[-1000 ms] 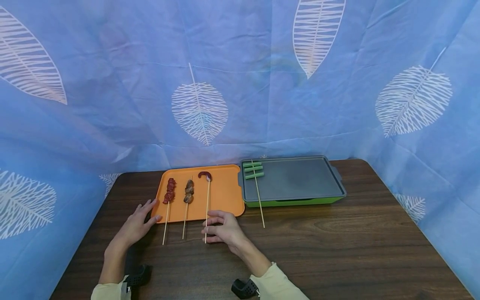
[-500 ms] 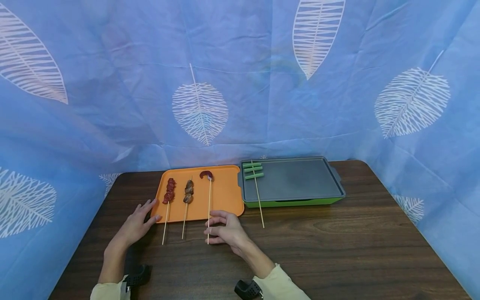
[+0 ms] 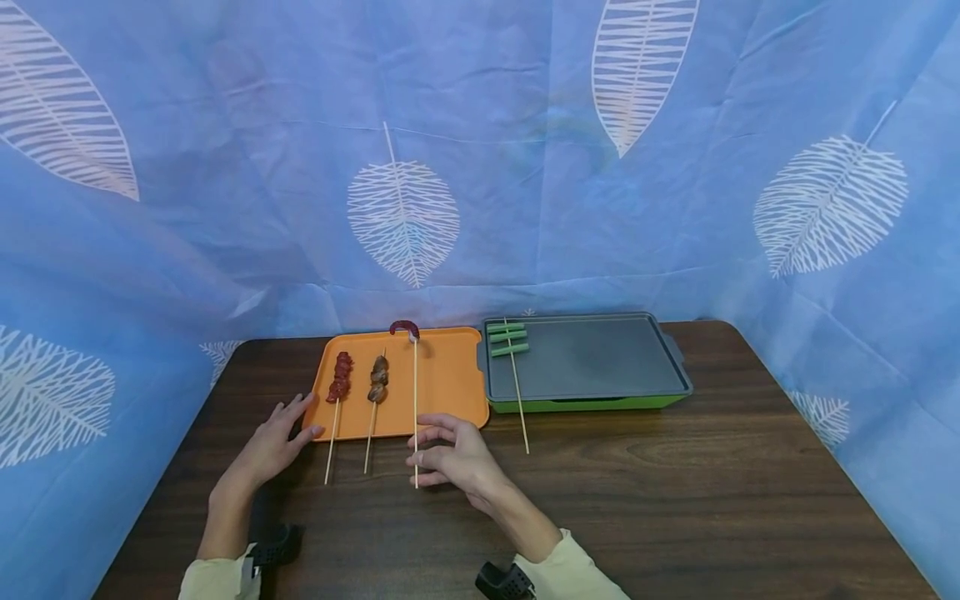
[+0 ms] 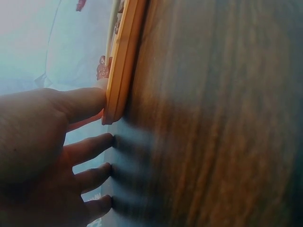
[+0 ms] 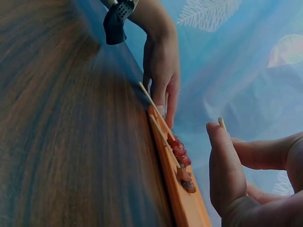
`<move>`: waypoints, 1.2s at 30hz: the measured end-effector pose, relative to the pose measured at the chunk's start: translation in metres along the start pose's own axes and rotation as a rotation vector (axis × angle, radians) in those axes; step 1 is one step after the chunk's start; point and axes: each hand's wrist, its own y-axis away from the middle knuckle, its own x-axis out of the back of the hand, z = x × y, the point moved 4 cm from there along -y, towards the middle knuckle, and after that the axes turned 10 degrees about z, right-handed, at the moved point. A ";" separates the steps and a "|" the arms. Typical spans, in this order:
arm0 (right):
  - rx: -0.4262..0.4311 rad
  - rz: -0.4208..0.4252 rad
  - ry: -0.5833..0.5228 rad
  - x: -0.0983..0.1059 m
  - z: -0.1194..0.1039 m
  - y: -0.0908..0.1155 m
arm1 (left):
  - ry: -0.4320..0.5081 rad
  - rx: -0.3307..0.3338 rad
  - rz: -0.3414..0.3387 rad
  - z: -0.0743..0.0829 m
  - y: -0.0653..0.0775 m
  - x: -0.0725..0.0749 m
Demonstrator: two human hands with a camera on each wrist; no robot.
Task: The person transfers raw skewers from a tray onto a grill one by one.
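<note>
My right hand pinches the lower stick of a skewer between thumb and fingers. At its top is a dark red, curled piece, which overlaps the tray's back rim in the head view. The right wrist view shows only the stick's end above the fingertips. My left hand is at the near left corner of the orange tray, thumb on the rim, other fingers spread beside it. A red meat skewer and a brown one lie on the tray, sticks overhanging its front.
Right of the tray stands a green-sided grill with a dark grey plate. A skewer of green pieces lies on its left part, its stick sticking out over the front. Behind the wooden table hangs a blue leaf-print cloth.
The curled end of the held skewer has risen from over the tray to its back rim in the view. My right hand has shifted slightly right; my left hand stays at the tray.
</note>
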 end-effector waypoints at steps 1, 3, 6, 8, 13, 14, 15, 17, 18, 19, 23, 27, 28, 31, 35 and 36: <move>0.007 -0.004 0.002 0.000 -0.002 0.002 | 0.000 -0.002 0.002 0.000 0.000 0.000; 0.019 -0.013 0.009 0.001 -0.004 0.006 | -0.002 -0.005 0.003 0.000 -0.001 -0.001; 0.031 -0.027 0.010 0.004 -0.009 0.012 | -0.008 0.000 0.001 -0.001 -0.002 -0.001; 0.035 -0.043 0.006 0.006 -0.012 0.016 | -0.014 0.004 -0.001 -0.001 -0.003 -0.001; 0.030 -0.079 -0.001 0.012 -0.021 0.026 | -0.031 0.000 0.004 0.000 -0.003 -0.001; 0.030 -0.083 0.000 0.014 -0.022 0.027 | -0.034 -0.003 0.005 0.000 -0.002 -0.001; 0.031 -0.086 0.004 0.015 -0.023 0.029 | -0.034 -0.005 0.006 0.000 -0.002 -0.001; 0.033 -0.093 0.014 0.018 -0.025 0.031 | -0.035 -0.005 0.005 0.000 -0.001 -0.001; 0.034 -0.095 0.017 0.020 -0.025 0.032 | -0.033 -0.005 0.005 0.000 -0.001 0.000; 0.033 -0.096 0.022 0.022 -0.025 0.033 | -0.031 -0.001 0.004 0.001 -0.001 0.000; 0.032 -0.093 0.038 0.029 -0.028 0.036 | -0.024 0.007 0.003 0.001 -0.002 0.000; 0.034 -0.088 0.052 0.036 -0.034 0.040 | -0.019 0.001 0.008 0.001 -0.001 0.000; 0.035 -0.089 0.056 0.038 -0.035 0.041 | -0.019 -0.001 0.011 0.001 -0.001 0.000; 0.036 -0.090 0.065 0.043 -0.039 0.044 | -0.022 -0.004 0.015 0.000 -0.001 0.000; 0.040 -0.080 0.076 0.052 -0.043 0.047 | -0.018 0.006 0.013 -0.001 -0.002 0.001; 0.041 -0.078 0.079 0.054 -0.044 0.048 | -0.015 0.008 0.011 -0.001 -0.002 0.000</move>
